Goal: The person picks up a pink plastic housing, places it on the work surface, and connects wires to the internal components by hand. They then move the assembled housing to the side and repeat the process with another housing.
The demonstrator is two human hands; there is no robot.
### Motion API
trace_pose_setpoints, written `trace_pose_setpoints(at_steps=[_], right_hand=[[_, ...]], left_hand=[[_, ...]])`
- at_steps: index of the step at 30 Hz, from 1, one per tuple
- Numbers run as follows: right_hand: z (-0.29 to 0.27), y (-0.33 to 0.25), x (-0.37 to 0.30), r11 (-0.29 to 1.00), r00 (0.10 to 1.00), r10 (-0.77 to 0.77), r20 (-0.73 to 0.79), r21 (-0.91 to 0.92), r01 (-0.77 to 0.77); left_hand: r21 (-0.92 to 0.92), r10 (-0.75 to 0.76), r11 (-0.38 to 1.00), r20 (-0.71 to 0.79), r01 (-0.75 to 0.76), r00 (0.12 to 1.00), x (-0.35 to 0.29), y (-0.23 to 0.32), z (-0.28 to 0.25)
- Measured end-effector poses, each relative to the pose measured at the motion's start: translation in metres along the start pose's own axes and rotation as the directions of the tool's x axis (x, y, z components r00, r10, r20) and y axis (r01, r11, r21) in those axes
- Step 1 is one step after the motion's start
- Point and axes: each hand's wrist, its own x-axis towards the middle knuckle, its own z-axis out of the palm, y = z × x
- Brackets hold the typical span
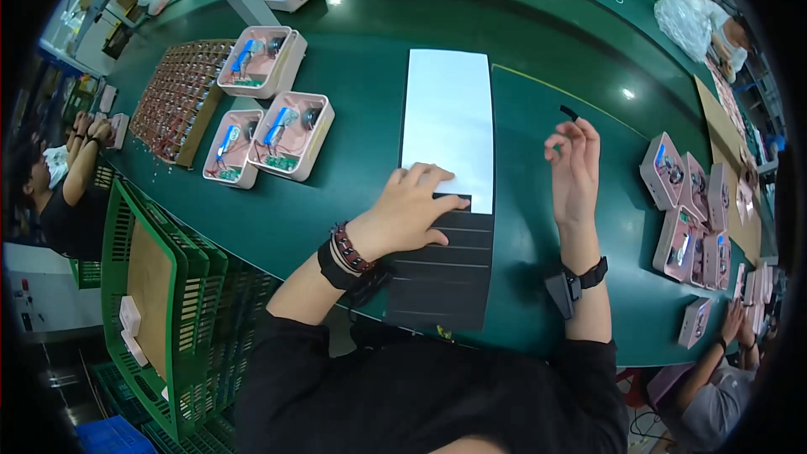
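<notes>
A long sheet [447,118] lies on the green table in front of me, its far part bare white. Its near part still carries black strips [441,277] marked off by thin lines across it. My left hand [408,210] rests on the sheet with fingers spread, where the white meets the black. To the right, my right hand [574,170] is raised above the table, palm turned inward and fingers curled. A short black strip [569,113] is at its fingertips; how it is pinched is partly hidden.
Pink open cases [290,136] with wires and blue parts stand at the left, beside a divided cardboard tray [181,101]. More pink cases [685,202] cluster at the right. Green crates [172,311] stand at the lower left. Other people work at both sides.
</notes>
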Motion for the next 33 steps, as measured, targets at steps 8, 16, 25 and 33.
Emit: trace_pose_setpoints(at_steps=[8, 16, 25, 33], right_hand=[[-0.049, 0.038, 0.009, 0.584, 0.993, -0.119, 0.029, -0.806, 0.094], [-0.053, 0.034, 0.009, 0.539, 0.998, -0.053, 0.031, -0.841, 0.054], [-0.044, 0.028, 0.011, 0.35, 0.992, -0.05, 0.115, -0.928, 0.125], [-0.049, 0.001, -0.002, 0.717, 0.86, -0.504, -0.074, -0.591, 0.37]], left_hand=[[0.225, -0.26, 0.883, -0.494, 0.411, 0.829, 0.188, -0.126, -0.089], [0.415, -0.397, 0.431, -0.71, 0.801, 0.582, 0.186, -0.373, -0.076], [0.506, -0.173, 0.652, -0.626, 0.564, 0.761, 0.213, -0.288, -0.077], [0.378, 0.258, 0.92, -0.401, -0.098, 0.879, 0.16, 0.027, -0.017]])
